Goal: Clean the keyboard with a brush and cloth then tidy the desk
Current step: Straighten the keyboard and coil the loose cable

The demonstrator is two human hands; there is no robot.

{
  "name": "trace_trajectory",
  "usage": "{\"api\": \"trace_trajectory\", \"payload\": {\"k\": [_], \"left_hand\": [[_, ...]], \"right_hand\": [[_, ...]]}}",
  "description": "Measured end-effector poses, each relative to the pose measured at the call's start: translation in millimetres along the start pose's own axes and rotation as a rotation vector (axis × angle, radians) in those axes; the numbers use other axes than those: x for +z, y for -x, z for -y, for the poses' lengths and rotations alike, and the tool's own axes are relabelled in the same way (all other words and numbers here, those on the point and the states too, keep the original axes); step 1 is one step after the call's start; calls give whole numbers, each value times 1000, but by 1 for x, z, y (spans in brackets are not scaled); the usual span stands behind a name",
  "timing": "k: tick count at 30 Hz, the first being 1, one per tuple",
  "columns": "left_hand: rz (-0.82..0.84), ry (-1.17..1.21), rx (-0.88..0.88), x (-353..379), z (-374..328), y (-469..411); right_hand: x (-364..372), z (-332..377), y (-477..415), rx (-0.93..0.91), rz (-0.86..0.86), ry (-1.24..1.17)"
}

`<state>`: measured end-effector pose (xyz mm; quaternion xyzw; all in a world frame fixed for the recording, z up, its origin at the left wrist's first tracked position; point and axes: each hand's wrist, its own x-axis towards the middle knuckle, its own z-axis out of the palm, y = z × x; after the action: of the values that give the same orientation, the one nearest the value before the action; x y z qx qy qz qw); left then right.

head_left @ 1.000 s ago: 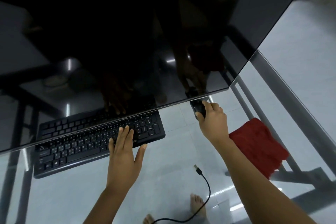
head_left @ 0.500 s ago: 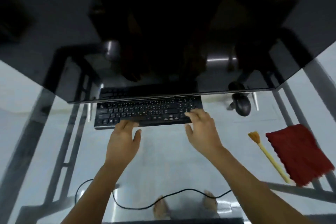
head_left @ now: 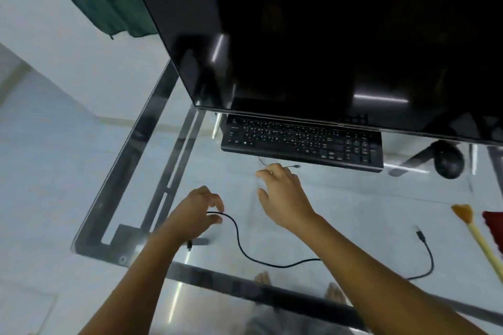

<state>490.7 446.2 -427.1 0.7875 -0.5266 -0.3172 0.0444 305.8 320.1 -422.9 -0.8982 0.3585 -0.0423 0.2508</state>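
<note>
Head view: flat black keyboard [head_left: 302, 141]

A glass desk [head_left: 353, 198] is carrying a black keyboard [head_left: 299, 141], a mouse [head_left: 448, 163], a curving black cable [head_left: 245, 250], and, near its right edge, a yellow brush [head_left: 479, 241] beside a red cloth [head_left: 494, 223].

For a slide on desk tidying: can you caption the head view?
Left hand pinches a black cable on the glass desk while the right hand hovers near the keyboard under the monitor.
</note>
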Motion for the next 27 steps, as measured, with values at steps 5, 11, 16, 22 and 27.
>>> {"api": "trace_trajectory", "payload": {"k": [5,11,16,22,27], "left_hand": [[-75,-44,23,7,6,-1],[-247,143,105,-15,-24,-1],[-387,456,224,-61,-76,-2],[-48,773,229,-119,-155,22],[567,1702,461,-148,-231,53]], "right_hand": [[7,11,3,15,34,-1],[-9,36,0,86,240,-411],[-65,48,-6,83,167,-517],[-180,31,16,6,-105,-472],[-244,2,56,-70,-63,-596]]}}
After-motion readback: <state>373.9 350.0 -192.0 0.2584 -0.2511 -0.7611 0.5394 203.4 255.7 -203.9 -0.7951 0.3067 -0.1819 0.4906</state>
